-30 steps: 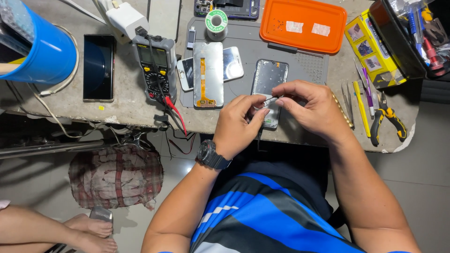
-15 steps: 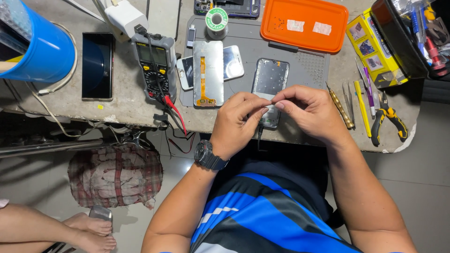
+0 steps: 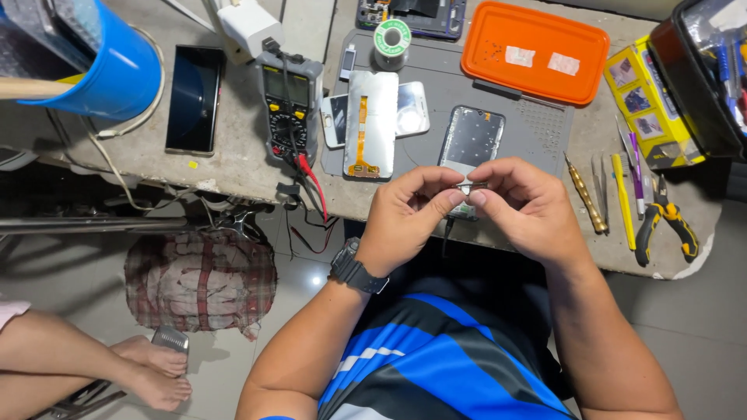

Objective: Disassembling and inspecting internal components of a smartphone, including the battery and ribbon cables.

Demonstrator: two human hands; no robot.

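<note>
Hands now closer together than before; left hand (image 3: 408,214) and right hand (image 3: 523,208) pinching tiny silvery metal part (image 3: 471,187) over open phone back frame (image 3: 470,141); likely light, thin, easily bent; grip edges.

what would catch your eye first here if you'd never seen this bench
Two hands, the left hand and right hand, pinch a tiny metal part above an opened phone at the table's near edge. Behind sits a bright orange tray, with a blue bucket far left.
</note>
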